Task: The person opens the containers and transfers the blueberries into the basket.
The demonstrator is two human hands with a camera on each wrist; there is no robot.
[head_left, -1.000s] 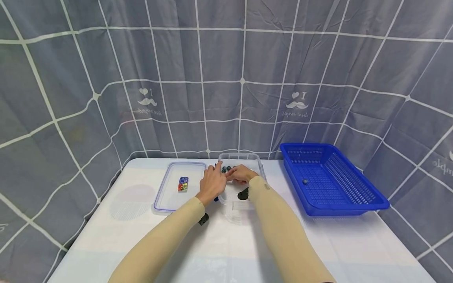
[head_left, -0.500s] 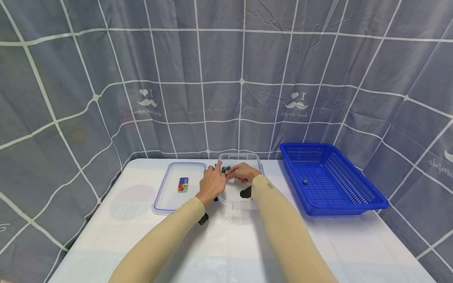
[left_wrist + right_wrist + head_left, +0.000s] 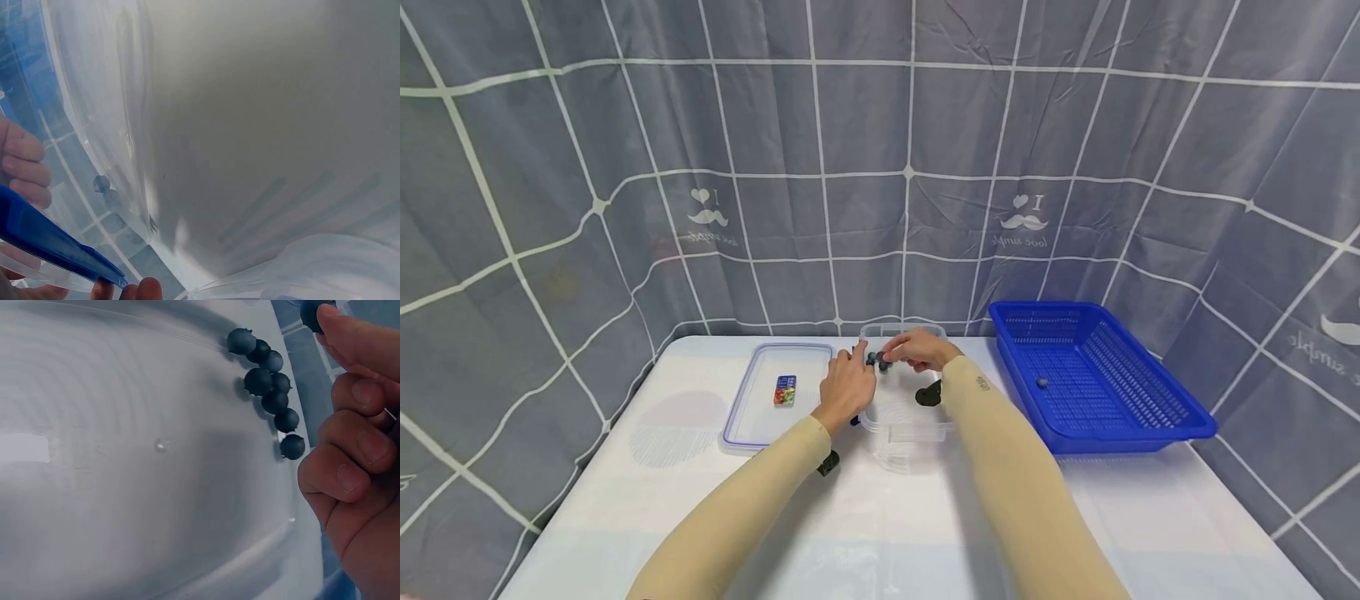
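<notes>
My right hand [image 3: 917, 348] pinches a dark blueberry [image 3: 310, 314] between thumb and forefinger, over the far left part of a clear plastic box [image 3: 902, 423]. Its other fingers are curled in. Several more blueberries [image 3: 257, 381] lie in a cluster inside the box, along one wall. My left hand [image 3: 847, 385] holds the box's left rim. In the left wrist view its fingertips [image 3: 150, 289] show at the rim beside a blue clip [image 3: 62, 250].
Left of the box lies its clear lid [image 3: 812, 425] with a purple seal, carrying a small colourful packet [image 3: 786, 390]. A blue slotted basket [image 3: 1135, 435] stands at the right, with one blueberry [image 3: 1042, 382] in it. A grey checked curtain [image 3: 880, 217] hangs behind the table.
My right hand has risen slightly within the box area, and a blueberry now shows between its fingertips. The left hand keeps its place on the rim.
</notes>
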